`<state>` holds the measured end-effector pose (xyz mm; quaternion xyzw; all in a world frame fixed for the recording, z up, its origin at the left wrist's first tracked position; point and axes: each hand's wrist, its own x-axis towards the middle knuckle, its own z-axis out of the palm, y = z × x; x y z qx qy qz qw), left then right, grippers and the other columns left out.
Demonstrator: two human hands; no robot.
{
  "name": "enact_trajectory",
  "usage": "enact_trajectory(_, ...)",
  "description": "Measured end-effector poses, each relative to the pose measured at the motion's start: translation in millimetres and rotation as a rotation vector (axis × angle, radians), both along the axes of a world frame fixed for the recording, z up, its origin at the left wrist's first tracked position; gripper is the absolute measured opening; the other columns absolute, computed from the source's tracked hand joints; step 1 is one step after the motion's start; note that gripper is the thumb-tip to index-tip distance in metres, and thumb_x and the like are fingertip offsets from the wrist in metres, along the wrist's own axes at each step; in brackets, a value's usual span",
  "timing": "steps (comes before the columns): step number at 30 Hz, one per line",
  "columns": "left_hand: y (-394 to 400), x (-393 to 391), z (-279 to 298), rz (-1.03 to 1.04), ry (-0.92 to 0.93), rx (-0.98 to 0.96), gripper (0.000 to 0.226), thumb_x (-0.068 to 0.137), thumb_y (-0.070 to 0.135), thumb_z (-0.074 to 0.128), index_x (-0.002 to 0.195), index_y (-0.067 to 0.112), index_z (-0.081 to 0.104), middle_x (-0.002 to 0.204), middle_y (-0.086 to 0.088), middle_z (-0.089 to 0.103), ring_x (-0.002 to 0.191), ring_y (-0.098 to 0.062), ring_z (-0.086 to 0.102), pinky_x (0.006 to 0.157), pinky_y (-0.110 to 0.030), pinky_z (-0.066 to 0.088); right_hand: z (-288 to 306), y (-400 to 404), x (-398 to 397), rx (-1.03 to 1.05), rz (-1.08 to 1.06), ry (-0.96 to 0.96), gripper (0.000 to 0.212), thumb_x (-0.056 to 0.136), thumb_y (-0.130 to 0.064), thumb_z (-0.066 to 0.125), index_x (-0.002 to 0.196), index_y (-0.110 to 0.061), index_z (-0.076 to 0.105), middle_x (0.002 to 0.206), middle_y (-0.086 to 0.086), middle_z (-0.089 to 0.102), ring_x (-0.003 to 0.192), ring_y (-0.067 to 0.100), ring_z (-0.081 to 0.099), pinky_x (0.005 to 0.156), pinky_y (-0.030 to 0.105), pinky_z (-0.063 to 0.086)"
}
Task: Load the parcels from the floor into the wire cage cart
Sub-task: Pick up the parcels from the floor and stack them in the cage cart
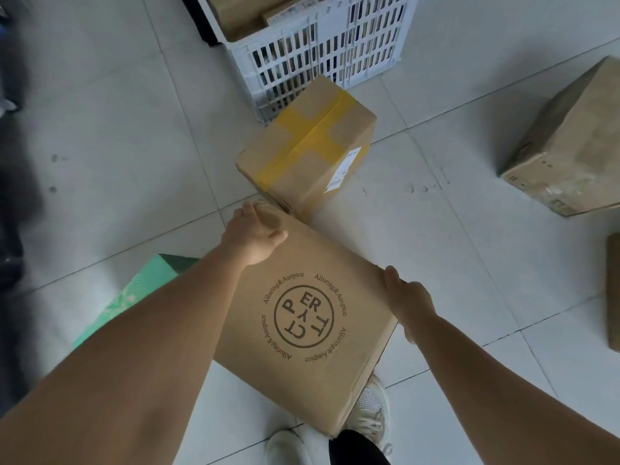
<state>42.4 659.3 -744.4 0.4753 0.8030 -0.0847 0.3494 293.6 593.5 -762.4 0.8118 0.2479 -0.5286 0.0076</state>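
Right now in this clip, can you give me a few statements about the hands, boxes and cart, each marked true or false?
1. Both hands grip the printed box. True: the left hand holds its far corner, the right hand its right edge.
2. The taped box sits inside the cart. False: it is on the floor in front of the cart.
3. The cart holds no boxes. False: cardboard shows inside.
4. A green box lies under the left arm. True.

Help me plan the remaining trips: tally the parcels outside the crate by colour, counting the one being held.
Brown cardboard: 4, namely the printed box in both hands, the yellow-taped box, the box at right, and a sliver at the right edge.
Green: 1, the green parcel.
Total: 5
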Motion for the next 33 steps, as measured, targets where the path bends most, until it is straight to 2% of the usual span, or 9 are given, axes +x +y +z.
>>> enact_trajectory(2,-6,0,5,0.029,0.002,-0.026,0.096,0.084,0.058,0.060,0.152,0.011,0.012,0.149,-0.015,0.027,0.135,-0.034,0.034,0.107,-0.045,0.038,0,-4,-1,-0.004,-0.035,-0.010,0.046,0.093,-0.053,0.038,0.079,-0.012,0.055,0.088,0.009,0.041,0.065,0.021,0.039,0.051,0.027,0.027)
enact_trajectory(5,-26,-1,17,0.063,0.033,-0.036,0.094,0.082,0.068,0.052,0.151,0.014,0.018,0.145,-0.015,0.028,0.133,-0.035,0.033,0.101,-0.045,0.039,10,-17,-1,0.005,-0.101,-0.046,0.058,0.089,-0.054,0.046,0.107,0.000,0.057,0.073,0.006,0.046,0.061,0.020,0.045,0.051,0.025,0.032)
enact_trajectory(9,-58,-6,38,0.227,0.044,-0.022,0.085,0.082,0.071,0.047,0.140,0.011,0.033,0.134,-0.016,0.035,0.123,-0.036,0.040,0.085,-0.042,0.044,32,-33,-3,0.012,-0.197,-0.071,0.071,0.085,-0.057,0.053,0.127,0.000,0.044,0.089,0.010,0.053,0.072,0.026,0.051,0.051,0.030,0.037)
enact_trajectory(11,-72,-9,53,0.358,-0.035,0.007,0.074,0.083,0.065,0.053,0.130,0.010,0.036,0.126,-0.016,0.042,0.107,-0.031,0.050,0.068,-0.034,0.042,45,-41,-5,0.043,-0.178,-0.080,0.072,0.084,-0.057,0.057,0.128,-0.002,0.043,0.100,0.013,0.057,0.081,0.029,0.056,0.055,0.031,0.042)
enact_trajectory(13,-87,-11,68,0.461,-0.136,0.045,0.059,0.085,0.053,0.060,0.117,0.010,0.036,0.112,-0.012,0.051,0.079,-0.020,0.053,0.057,-0.028,0.036,60,-50,-8,0.073,-0.102,-0.090,0.069,0.082,-0.056,0.060,0.126,-0.005,0.048,0.106,0.013,0.058,0.082,0.028,0.059,0.054,0.028,0.043)
enact_trajectory(15,-100,-12,84,0.511,-0.191,0.090,0.054,0.086,0.045,0.064,0.116,0.010,0.036,0.103,-0.008,0.054,0.070,-0.018,0.051,0.057,-0.028,0.036,78,-58,-11,0.109,-0.069,-0.091,0.066,0.078,-0.055,0.064,0.124,-0.011,0.050,0.110,0.012,0.057,0.084,0.028,0.060,0.053,0.026,0.043)
enact_trajectory(21,-126,-19,160,0.443,-0.236,0.301,0.049,0.086,0.042,0.063,0.124,0.015,0.049,0.099,0.002,0.056,0.086,-0.023,0.057,0.070,-0.027,0.042,156,-76,-23,0.283,-0.110,-0.038,0.050,0.083,-0.043,0.066,0.123,-0.018,0.049,0.107,0.006,0.058,0.076,0.017,0.055,0.052,0.025,0.041)
enact_trajectory(24,-141,-27,212,0.472,-0.283,0.422,0.047,0.084,0.042,0.066,0.124,0.022,0.052,0.098,0.007,0.061,0.087,-0.019,0.060,0.072,-0.024,0.044,209,-82,-31,0.386,-0.106,-0.012,0.040,0.086,-0.040,0.066,0.115,-0.020,0.048,0.093,-0.002,0.057,0.073,0.013,0.053,0.059,0.028,0.043)
enact_trajectory(33,-190,-50,360,0.622,-0.359,0.706,0.050,0.083,0.036,0.069,0.127,0.025,0.050,0.099,0.008,0.061,0.090,-0.018,0.059,0.078,-0.026,0.044,369,-93,-54,0.686,-0.063,0.079,0.035,0.082,-0.035,0.072,0.106,-0.033,0.046,0.093,-0.013,0.059,0.084,0.015,0.060,0.080,0.039,0.054)
